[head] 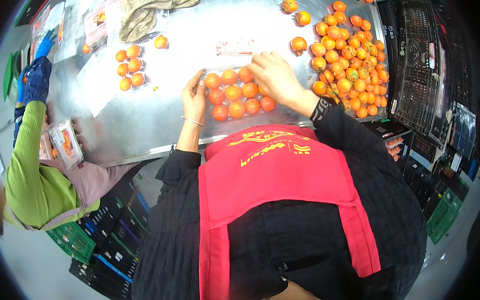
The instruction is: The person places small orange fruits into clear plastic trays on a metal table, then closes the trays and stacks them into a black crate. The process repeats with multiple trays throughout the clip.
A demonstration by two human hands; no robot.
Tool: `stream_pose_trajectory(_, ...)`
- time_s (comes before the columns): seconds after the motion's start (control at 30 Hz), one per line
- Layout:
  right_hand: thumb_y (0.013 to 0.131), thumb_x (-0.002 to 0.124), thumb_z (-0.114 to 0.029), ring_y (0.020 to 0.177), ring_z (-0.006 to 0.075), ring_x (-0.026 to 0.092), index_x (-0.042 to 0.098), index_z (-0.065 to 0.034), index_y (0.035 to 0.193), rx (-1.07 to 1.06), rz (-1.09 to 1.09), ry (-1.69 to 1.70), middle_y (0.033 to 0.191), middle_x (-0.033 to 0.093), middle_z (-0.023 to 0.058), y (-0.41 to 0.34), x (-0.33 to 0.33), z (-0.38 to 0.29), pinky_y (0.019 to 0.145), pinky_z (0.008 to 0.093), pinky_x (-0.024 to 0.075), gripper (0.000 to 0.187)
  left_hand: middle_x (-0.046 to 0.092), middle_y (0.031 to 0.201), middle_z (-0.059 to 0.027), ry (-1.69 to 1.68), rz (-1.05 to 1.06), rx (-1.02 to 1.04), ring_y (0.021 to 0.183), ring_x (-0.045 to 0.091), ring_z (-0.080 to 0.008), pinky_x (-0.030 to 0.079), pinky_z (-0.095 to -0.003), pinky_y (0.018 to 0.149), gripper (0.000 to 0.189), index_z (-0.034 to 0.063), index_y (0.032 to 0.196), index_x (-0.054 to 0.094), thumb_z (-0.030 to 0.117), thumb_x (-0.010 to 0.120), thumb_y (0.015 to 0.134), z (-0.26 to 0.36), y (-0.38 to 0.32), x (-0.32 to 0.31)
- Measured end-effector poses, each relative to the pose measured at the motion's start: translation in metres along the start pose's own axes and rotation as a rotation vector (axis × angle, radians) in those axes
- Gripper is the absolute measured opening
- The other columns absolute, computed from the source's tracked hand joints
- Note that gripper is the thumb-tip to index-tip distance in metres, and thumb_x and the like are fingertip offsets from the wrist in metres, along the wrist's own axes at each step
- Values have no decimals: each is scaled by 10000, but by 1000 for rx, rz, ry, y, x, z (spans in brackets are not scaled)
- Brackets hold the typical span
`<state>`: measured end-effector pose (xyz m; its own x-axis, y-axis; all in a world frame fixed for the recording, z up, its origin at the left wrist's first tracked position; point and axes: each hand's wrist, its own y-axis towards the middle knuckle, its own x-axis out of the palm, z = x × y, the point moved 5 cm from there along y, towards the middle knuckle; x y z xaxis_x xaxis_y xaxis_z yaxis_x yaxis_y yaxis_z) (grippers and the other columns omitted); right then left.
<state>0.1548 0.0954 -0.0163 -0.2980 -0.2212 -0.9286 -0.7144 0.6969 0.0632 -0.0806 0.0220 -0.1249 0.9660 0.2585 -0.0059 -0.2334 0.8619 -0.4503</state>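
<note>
A clear plastic tray (242, 116) holding several orange persimmons (233, 93) in rows lies before me on the metal table. At the tray's left edge is my left hand (194, 96), its fingers and thumb against the rim. My right hand (274, 75) reaches over the tray's upper right corner, fingertips at a persimmon there; whether they grip it is hidden. Just beyond the tray lies a flat printed label or packet (235, 47). To the right spreads a large heap of loose persimmons (349, 62), with a few single ones (299, 45) between it and the tray.
Farther left stand a smaller filled tray (130, 67) and a lone persimmon (161, 42) below a crumpled cloth (139, 23). A co-worker in blue gloves (45, 45) works at the left end, near packaged fruit (65, 143). Black crates (419, 67) stand beyond the right edge.
</note>
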Motion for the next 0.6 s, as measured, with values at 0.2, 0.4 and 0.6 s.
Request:
stream_pose_trajectory(0.2, 806, 757, -244, 997, 284, 587, 683, -85, 947, 96, 44, -177, 996, 622, 103, 0, 11, -11, 844, 436, 457, 225, 688, 1076, -20, 107, 50, 40, 782, 538, -56, 464, -228, 691, 338, 30, 1354, 690, 49, 582, 1034, -5, 2, 2)
stream_pose_trajectory(0.4, 796, 756, -289, 983, 316, 615, 732, -69, 808, 87, -127, -223, 964, 692, 130, 22, 19, -6, 844, 479, 462, 222, 607, 846, 41, 140, 30, 43, 698, 503, -43, 441, -218, 639, 348, 52, 1379, 674, 90, 597, 1042, -6, 10, 1)
stream_pose_trajectory(0.6, 796, 794, -357, 900, 330, 674, 737, -38, 860, 256, -162, 130, 894, 713, 142, 12, -1, 11, 800, 427, 515, 331, 690, 1047, -55, 307, 341, 516, 871, 616, -108, 524, -271, 777, 296, 22, 1302, 680, 98, 628, 1021, 42, -21, -14)
